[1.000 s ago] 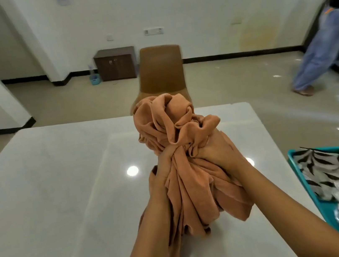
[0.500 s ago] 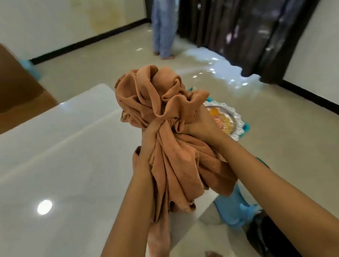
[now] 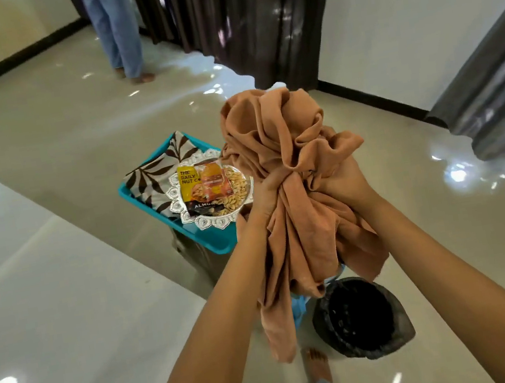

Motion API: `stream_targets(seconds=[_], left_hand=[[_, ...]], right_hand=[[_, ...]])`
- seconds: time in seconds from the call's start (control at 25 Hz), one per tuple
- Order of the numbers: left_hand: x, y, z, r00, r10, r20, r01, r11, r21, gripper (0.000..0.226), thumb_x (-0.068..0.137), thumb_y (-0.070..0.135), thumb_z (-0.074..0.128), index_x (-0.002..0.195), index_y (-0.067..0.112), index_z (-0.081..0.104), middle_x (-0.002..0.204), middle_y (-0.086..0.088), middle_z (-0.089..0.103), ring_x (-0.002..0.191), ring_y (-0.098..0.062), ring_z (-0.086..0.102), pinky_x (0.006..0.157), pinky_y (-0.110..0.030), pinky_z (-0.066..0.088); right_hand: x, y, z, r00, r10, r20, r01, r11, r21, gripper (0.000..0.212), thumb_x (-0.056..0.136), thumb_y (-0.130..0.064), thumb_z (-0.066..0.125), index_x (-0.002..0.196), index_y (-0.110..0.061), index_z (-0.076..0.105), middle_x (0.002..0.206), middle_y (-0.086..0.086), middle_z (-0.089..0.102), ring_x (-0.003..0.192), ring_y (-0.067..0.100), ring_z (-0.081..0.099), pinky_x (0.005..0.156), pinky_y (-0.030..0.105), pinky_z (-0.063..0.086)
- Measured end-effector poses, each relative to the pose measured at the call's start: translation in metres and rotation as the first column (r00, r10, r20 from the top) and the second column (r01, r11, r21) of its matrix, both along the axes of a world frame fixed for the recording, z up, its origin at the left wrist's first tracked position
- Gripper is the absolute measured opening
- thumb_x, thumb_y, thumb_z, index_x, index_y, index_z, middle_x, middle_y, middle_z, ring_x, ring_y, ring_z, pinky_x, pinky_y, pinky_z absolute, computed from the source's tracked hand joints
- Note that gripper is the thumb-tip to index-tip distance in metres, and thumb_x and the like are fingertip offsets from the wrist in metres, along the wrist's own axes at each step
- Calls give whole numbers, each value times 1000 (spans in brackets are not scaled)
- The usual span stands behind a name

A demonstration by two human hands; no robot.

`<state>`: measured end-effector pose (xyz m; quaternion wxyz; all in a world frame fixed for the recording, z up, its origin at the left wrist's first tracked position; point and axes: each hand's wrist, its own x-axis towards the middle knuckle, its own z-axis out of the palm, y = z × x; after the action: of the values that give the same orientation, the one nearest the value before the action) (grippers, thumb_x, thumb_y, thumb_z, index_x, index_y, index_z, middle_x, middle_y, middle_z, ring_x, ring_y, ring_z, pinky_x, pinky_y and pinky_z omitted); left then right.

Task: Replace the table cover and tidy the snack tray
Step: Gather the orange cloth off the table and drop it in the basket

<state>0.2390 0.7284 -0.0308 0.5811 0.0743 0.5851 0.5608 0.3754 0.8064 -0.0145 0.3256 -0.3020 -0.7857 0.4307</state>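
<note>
A bunched orange table cover [image 3: 286, 166] is held up in front of me by both hands. My left hand [image 3: 262, 199] grips its gathered middle from the left and my right hand [image 3: 347, 185] grips it from the right. Its loose end hangs down to about knee height. Left of the bundle, a teal snack tray [image 3: 134, 196] rests on a low stand. It holds a folded leaf-print cloth [image 3: 156, 173] and a silver plate [image 3: 212, 194] with nuts and snack packets [image 3: 201, 186]. The bare white table [image 3: 48, 303] fills the lower left.
A round bin lined with a black bag [image 3: 362, 319] stands on the floor just below the hanging cloth. My bare foot [image 3: 316, 365] is beside it. Another person's legs [image 3: 119, 31] stand at the back by dark curtains [image 3: 236, 23]. The glossy floor is open to the right.
My view has swung right, away from the table and chair, toward the tray and bin. The bundle stays gripped in both hands and now hangs over the floor beside the table.
</note>
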Motion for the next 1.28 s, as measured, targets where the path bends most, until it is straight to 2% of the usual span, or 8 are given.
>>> stream_targets(seconds=[0.16,0.28,0.44,0.6,0.8,0.96,1.16,1.28], left_hand=[[16,50,-25,1000,7,-13,-7,999,52,68,79,15,68,137,-8,40,135,-24,49,92,-26,59,90,-34,49],[23,72,-60,987,12,-162,2,996,85,50,89,-5,55,136,-13,36,140,-31,43,98,-23,54,89,-28,46],[32,66,-128,958,-81,-276,77,997,-26,99,56,43,76,142,11,38,138,-6,51,124,-20,51,109,-35,40],[41,51,-195,859,-279,-429,179,949,-258,81,82,33,71,147,11,28,147,-10,38,133,-18,35,86,8,19],[50,42,-263,766,-479,-429,265,843,-469,75,84,16,63,149,13,26,152,-11,30,139,-29,31,113,-28,26],[56,45,-313,568,-749,-341,480,638,-602,60,92,17,55,146,6,31,149,-18,34,137,-30,35,114,-38,28],[55,30,-384,275,-932,-237,538,353,-766,61,98,32,44,148,4,24,151,-20,29,137,-34,32,115,-36,24],[53,32,-401,238,-921,-309,466,388,-796,44,98,27,41,135,4,45,137,-18,50,124,-32,49,101,-33,36]], right_hand=[[23,41,-45,989,-145,13,146,988,-60,56,76,-12,76,126,-13,51,115,-4,61,101,-3,61,85,12,49],[33,57,-84,997,-67,48,71,992,-103,57,78,3,74,114,-36,52,107,-4,62,100,21,65,83,10,48],[40,69,-162,972,9,235,-41,991,129,41,73,-5,76,106,-6,52,100,6,57,92,29,57,92,5,37],[54,68,-232,861,164,481,-235,968,90,63,75,-38,67,123,-1,49,121,15,51,110,32,49,110,24,28],[75,56,-313,508,309,804,-415,906,-86,94,83,-50,60,151,-13,7,158,16,16,146,29,18,116,24,-6],[73,58,-360,322,196,926,-511,860,-5,84,76,-59,59,145,-14,40,146,11,43,136,22,40,116,37,15],[56,56,-414,70,377,924,-477,826,-301,61,90,-43,50,143,-15,38,144,10,42,134,27,38,114,36,22],[45,56,-430,21,491,871,-406,800,-441,56,89,-44,54,135,-14,48,136,13,49,127,30,46,108,38,34]])
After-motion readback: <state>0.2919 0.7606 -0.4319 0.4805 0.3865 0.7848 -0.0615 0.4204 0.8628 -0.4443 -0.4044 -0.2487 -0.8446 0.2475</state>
